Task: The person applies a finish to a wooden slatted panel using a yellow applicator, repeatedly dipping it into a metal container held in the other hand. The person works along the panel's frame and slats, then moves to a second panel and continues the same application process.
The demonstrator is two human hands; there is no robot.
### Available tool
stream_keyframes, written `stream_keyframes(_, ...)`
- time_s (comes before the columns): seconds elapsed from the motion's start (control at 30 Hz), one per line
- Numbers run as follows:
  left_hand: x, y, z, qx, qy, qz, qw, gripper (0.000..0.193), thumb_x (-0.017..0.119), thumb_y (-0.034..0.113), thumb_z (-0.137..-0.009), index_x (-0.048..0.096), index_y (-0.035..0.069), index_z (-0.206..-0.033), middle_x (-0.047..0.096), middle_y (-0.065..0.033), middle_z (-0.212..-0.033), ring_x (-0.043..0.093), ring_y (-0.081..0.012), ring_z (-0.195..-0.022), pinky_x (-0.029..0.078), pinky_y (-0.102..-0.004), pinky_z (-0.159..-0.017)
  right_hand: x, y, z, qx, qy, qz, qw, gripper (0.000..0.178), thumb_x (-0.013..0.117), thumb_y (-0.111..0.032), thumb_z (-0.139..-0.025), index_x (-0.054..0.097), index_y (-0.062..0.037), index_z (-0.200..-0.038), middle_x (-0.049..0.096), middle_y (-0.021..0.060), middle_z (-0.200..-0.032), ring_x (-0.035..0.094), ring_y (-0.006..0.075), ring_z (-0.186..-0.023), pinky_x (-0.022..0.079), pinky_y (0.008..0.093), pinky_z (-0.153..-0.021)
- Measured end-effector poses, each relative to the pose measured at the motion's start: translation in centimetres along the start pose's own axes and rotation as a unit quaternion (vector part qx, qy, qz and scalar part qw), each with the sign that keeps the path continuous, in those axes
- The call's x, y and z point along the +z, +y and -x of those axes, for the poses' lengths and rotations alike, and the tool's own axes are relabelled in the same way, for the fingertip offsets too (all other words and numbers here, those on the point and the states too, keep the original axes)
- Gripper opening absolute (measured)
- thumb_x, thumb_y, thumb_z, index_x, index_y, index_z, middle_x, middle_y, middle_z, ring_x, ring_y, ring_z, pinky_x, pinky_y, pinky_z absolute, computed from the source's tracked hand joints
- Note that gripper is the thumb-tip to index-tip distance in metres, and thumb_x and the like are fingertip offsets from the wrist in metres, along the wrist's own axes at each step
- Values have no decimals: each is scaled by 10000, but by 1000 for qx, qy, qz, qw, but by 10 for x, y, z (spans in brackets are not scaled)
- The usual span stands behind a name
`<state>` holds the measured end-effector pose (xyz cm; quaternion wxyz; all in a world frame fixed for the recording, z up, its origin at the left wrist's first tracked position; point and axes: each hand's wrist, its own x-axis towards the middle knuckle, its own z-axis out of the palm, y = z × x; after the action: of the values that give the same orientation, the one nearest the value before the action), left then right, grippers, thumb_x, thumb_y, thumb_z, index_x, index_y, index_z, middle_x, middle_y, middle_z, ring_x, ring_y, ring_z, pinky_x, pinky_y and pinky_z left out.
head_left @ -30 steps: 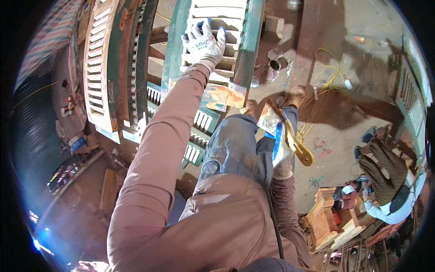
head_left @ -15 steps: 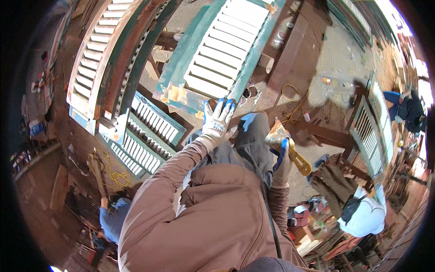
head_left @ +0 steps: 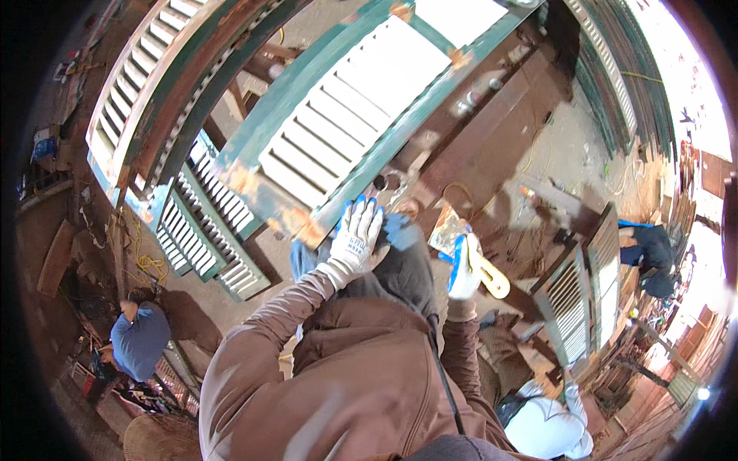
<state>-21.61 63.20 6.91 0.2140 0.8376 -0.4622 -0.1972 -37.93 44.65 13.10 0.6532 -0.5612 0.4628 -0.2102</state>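
In front of me lies a green louvered shutter (head_left: 257, 184) with bright, pale slats. Its near corners show orange-brown patches where paint is gone. My left hand (head_left: 356, 237), in a white glove with blue fingertips, has its fingers stretched out at the shutter's near right corner. Whether the palm presses on the wood or my leg cannot be made out. In my right hand (head_left: 464, 270), also gloved, is a scraper (head_left: 447, 230) with a wide, stained blade and a yellow handle. The blade points forward, apart from the shutter, to the right of my knee.
More shutters (head_left: 146, 77) stand at the left, and slatted panels (head_left: 207, 238) lie lower down behind them. A brown beam (head_left: 492, 131) runs beside the work. A person in blue (head_left: 140, 338) is at lower left, another in white (head_left: 546, 422) at lower right near upright shutters (head_left: 569, 307).
My view has turned, so the shutter appears farther left and lower. The left hand stays at its near end with fingers stretched. The scraper in my right hand has shifted slightly toward the shutter.
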Motion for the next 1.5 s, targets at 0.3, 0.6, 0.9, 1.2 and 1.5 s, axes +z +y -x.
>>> stream_keyframes(0.3,-9,47,-352,-31,272,268,924,639,673,368,-957,485,6,-1449,535,-243,-1397,491,-395,-1308,381,-462,-1128,-134,-31,-105,-172,-16,275,946,317,542,-162,-1062,602,-27,-1343,641,88,-1275,619,182,-1096,492,335,-989)
stream_keyframes(0.6,-78,18,-737,-181,239,731,613,347,615,406,-984,601,100,-1148,632,-49,-801,608,-169,-601,515,-317,-509,-265,25,-143,89,157,-12,984,357,515,-207,-1082,572,3,-1364,607,75,-1262,570,166,-1059,484,330,-909)
stream_keyframes(0.9,-66,19,-662,-132,120,807,563,272,535,-10,-868,587,-43,-1133,706,-179,-942,730,-334,-813,659,-481,-774,-329,75,-129,-67,172,55,981,361,521,-164,-1074,544,9,-1391,578,161,-1385,556,239,-1247,445,374,-1048)
stream_keyframes(1.2,-60,20,-293,-186,-89,739,642,154,641,68,-895,678,21,-1037,688,-82,-890,686,-213,-790,588,-381,-753,-72,-225,-181,-507,-129,626,578,348,651,-247,-872,717,-204,-1211,656,-11,-1294,581,241,-1186,513,422,-943)
stream_keyframes(1.5,-75,-56,-102,100,-76,494,860,468,759,130,-774,642,41,-1218,683,-109,-1164,649,-244,-1114,485,-372,-1024,52,-151,-86,-493,-334,701,393,371,608,-293,-893,660,-171,-1239,630,-1,-1259,548,193,-1202,451,390,-900)
